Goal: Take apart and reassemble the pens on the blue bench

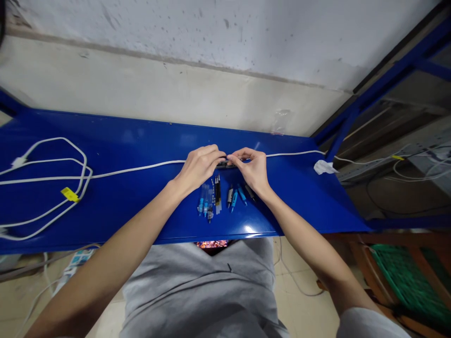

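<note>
View from above of a person's two bare forearms reaching forward over a glossy blue shelf [134, 202] set against a pale, scuffed wall [225, 42].

The left hand [199, 166] and right hand [252, 169] meet near the back of the shelf, fingertips almost touching. Together they pinch a thin dark pen [226, 164], held level between them; each hand is closed on one end, so only a short middle stretch of it shows.

On the shelf just in front of the hands, toward the person, lies a small cluster of pen parts [221, 197]: clear barrels with blue grips on the left of the cluster, a few thin black refills in the middle, and blue-tipped pieces on the right. They lie roughly side by side, pointing away from the person. The exact count is too small to tell.

A white cable [141, 168] runs across the shelf, passing behind the hands. To the left of the hands it ends in loose loops, with a yellow tag [69, 194] on one strand. To the right of the hands it runs to the shelf's end, where a crumpled white scrap [322, 167] sits.

Below the shelf's front edge, the person's grey shirt [197, 291] fills the bottom of the view. Far right of the shelf, a blue frame [394, 70] and a green mesh [408, 277] panel show.
</note>
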A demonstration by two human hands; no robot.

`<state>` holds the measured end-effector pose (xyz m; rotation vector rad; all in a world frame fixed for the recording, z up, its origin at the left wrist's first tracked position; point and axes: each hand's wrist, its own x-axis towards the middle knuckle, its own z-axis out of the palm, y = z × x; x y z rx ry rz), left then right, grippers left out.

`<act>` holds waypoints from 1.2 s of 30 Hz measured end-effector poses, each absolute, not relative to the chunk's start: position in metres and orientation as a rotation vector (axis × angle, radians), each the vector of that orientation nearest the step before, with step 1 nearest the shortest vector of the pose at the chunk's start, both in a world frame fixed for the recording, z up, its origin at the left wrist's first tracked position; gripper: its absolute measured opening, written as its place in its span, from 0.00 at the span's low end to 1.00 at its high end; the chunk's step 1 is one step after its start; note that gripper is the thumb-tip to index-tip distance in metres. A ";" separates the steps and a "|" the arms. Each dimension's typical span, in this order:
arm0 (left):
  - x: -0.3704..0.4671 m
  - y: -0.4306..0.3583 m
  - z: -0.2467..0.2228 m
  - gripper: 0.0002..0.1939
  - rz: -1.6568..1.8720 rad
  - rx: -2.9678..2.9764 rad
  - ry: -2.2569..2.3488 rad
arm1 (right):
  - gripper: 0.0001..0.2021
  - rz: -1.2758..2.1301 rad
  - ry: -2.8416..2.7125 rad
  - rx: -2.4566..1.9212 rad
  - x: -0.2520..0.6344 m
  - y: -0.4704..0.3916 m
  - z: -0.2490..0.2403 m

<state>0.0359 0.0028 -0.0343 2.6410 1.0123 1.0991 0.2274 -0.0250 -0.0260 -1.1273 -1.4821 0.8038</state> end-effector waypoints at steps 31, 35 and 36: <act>0.018 0.021 -0.036 0.13 1.126 2.597 1.425 | 0.12 1.186 -1.326 -1.084 0.242 -0.013 -0.022; 0.020 0.019 -0.035 0.13 1.114 2.587 1.415 | 0.14 1.288 -1.299 -1.050 0.242 -0.013 -0.024; 0.020 0.019 -0.035 0.14 1.116 2.588 1.411 | 0.15 1.308 -1.294 -1.045 0.243 -0.013 -0.024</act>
